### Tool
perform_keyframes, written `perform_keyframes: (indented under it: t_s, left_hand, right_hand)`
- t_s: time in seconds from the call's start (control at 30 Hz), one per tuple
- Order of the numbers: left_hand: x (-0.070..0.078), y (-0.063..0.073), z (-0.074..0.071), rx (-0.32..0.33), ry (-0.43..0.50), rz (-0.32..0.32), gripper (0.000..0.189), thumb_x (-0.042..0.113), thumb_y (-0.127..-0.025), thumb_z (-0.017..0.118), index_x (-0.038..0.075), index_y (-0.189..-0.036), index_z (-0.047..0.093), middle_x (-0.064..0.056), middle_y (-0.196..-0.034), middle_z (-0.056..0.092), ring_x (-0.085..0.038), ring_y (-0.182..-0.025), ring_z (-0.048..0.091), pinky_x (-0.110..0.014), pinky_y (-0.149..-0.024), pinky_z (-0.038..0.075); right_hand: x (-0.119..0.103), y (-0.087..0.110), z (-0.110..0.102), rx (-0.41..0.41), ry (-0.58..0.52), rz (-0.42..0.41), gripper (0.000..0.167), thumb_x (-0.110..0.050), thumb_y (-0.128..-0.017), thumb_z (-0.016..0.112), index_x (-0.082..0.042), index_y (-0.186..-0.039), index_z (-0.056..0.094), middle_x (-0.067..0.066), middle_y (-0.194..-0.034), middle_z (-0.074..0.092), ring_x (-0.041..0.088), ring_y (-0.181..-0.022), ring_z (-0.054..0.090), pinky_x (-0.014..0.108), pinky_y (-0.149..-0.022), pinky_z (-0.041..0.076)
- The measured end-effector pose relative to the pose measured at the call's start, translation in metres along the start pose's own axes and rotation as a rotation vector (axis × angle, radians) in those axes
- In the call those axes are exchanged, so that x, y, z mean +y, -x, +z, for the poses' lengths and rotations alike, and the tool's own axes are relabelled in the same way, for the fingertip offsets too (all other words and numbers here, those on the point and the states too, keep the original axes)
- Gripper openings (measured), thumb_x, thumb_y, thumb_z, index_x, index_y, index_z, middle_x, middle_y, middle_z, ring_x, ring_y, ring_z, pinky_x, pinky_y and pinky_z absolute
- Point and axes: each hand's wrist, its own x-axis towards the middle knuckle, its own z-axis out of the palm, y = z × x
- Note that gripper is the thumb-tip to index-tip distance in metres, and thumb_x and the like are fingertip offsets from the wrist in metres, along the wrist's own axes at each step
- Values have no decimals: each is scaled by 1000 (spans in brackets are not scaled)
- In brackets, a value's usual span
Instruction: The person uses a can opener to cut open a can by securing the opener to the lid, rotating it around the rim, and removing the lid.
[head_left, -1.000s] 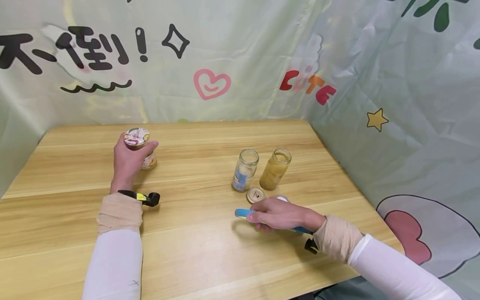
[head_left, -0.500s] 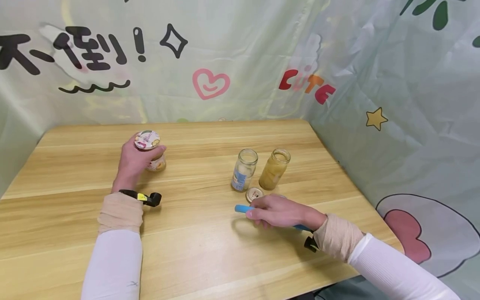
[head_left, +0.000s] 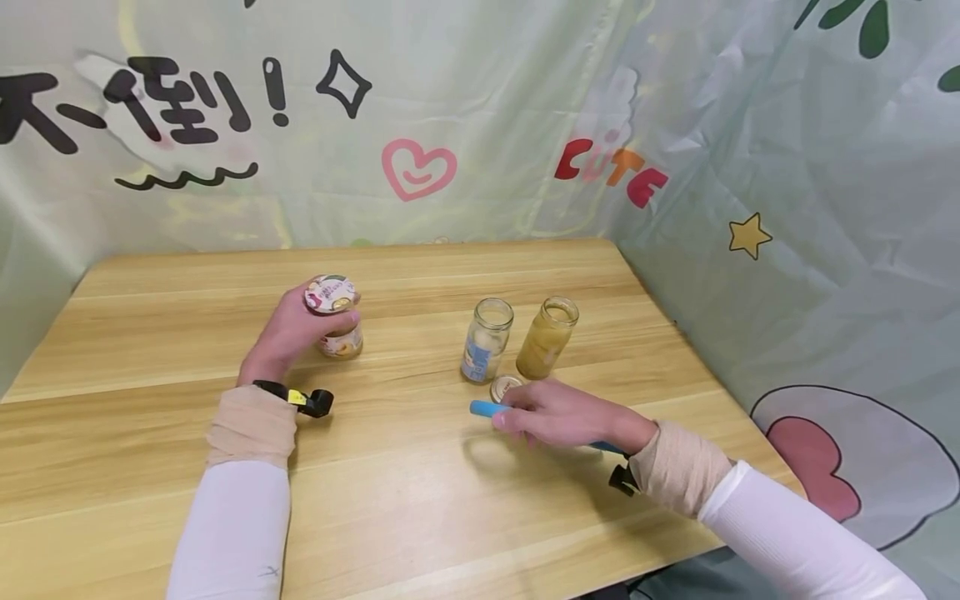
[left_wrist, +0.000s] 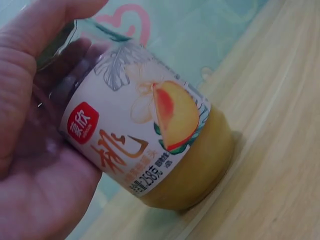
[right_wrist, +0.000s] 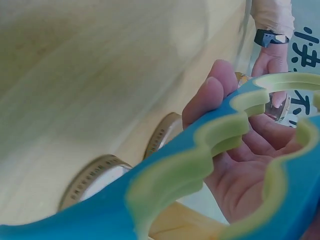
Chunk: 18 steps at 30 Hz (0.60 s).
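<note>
My left hand (head_left: 288, 333) grips a lidded glass jar of canned peaches (head_left: 342, 343) near its top, left of the table's middle. Its peach-printed label faces the left wrist camera, and the jar's base (left_wrist: 200, 185) is at or close over the wood. My right hand (head_left: 562, 414) holds a blue jar opener (head_left: 486, 408) low over the table on the right. Pale green scalloped grips (right_wrist: 225, 132) line the opener's inner edges, and the fingers curl at its side. In the head view the right hand hides most of the opener.
Beyond the right hand stand two lidless glass jars, one with a blue label (head_left: 477, 360) and one with amber contents (head_left: 546, 342). A removed lid (head_left: 504, 387) lies before them; a second lid (right_wrist: 97, 175) shows in the right wrist view. Printed cloth (head_left: 510, 92) walls the table.
My left hand has carried the peach jar to the right and slightly nearer. The right hand, with the jar opener, has risen slightly in the head view and otherwise keeps its place.
</note>
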Motion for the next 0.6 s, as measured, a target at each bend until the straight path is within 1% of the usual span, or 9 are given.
perform_keyframes:
  t_s: [0.07,0.13,0.23,0.27,0.37,0.5,0.6]
  left_hand:
    - [1,0,2,-26,11,3,67,34,-87,85,16,-143,56,1,-130,69,-2,-113,63,-15,-94,52]
    - [1,1,4,-51,11,10,68,35,-87,84,14,-145,54,-1,-131,69,-3,-115,63,-15,-94,51]
    - [2,1,7,-87,21,17,65,33,-89,83,14,-144,55,3,-128,71,-4,-116,63,-16,-95,51]
    - [1,0,8,-97,22,17,64,33,-89,83,15,-143,55,6,-126,71,-4,-116,63,-16,-95,51]
    - [0,0,11,-128,27,19,60,32,-90,82,13,-141,57,11,-122,71,-4,-115,63,-17,-95,51]
    - [0,1,15,-180,21,34,60,29,-91,81,8,-142,56,8,-124,71,-4,-114,63,-17,-95,52]
    - [0,-1,18,-224,10,58,59,28,-92,80,4,-141,56,5,-125,70,-5,-113,64,-19,-95,52]
  right_hand:
    - [-3,0,-2,6,12,-12,40,-44,-107,51,-11,-93,67,5,-77,65,7,-60,50,22,-55,39]
    - [-5,-1,-3,10,13,-26,37,-43,-106,51,-12,-94,67,6,-77,65,6,-60,50,21,-54,38]
    - [-8,-2,-5,15,14,-36,33,-42,-106,52,-15,-93,65,6,-78,64,7,-62,54,21,-54,39]
    - [-10,-2,-5,16,17,-36,32,-42,-106,52,-16,-93,65,5,-78,63,7,-63,55,21,-54,39]
    - [-14,-4,-7,16,26,-32,30,-45,-105,53,-19,-93,63,3,-76,61,7,-62,54,21,-54,39]
    - [-19,-6,-10,16,40,-28,31,-48,-105,54,-20,-95,64,0,-73,61,6,-59,51,22,-54,39]
    - [-22,-7,-12,24,60,-36,33,-48,-105,53,-18,-98,65,-2,-73,62,7,-61,54,23,-55,43]
